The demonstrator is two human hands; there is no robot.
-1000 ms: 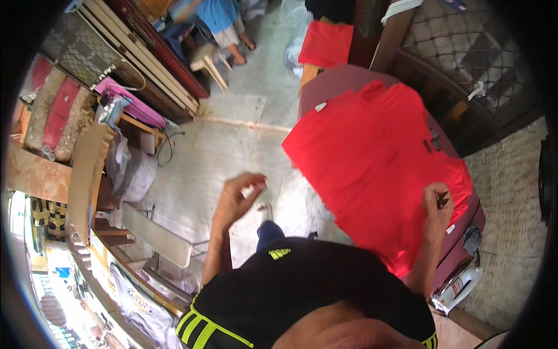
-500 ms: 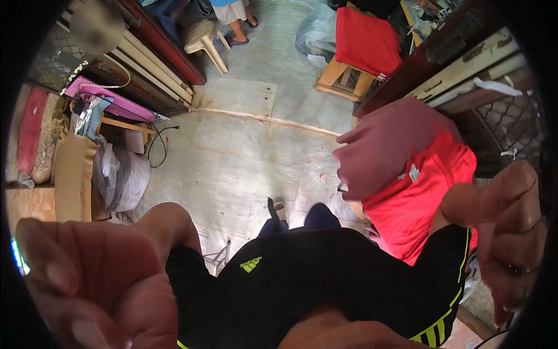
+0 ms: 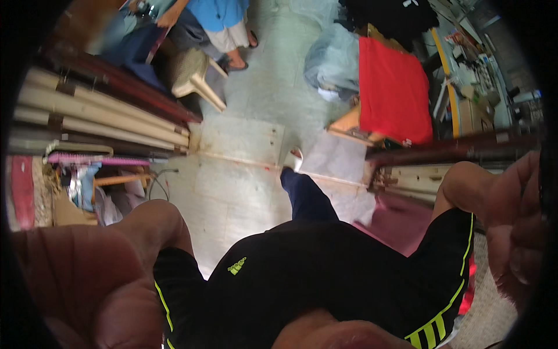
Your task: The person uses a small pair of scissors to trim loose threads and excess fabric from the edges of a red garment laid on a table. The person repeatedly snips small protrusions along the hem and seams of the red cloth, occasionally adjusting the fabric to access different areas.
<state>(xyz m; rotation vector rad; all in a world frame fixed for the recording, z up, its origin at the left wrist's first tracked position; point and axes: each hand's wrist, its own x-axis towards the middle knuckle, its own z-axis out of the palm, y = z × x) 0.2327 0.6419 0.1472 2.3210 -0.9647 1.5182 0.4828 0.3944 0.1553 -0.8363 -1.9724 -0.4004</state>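
Black shirt point(image 3: 337, 267), lime-green stripes point(image 3: 430, 335)

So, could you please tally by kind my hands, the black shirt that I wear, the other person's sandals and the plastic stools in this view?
Hands: 2 (left hand, right hand)
Black shirt: 1
Dark sandals: 2
Cream plastic stool: 1
Total: 6

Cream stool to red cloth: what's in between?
Head view, left to right: a co-worker's foot, grey floor, then a plastic bag next to the red cloth.

The wearer's two grips point(image 3: 84, 279) point(image 3: 514, 227), one beige stool point(image 3: 192, 80) and one co-worker point(image 3: 224, 32) show.
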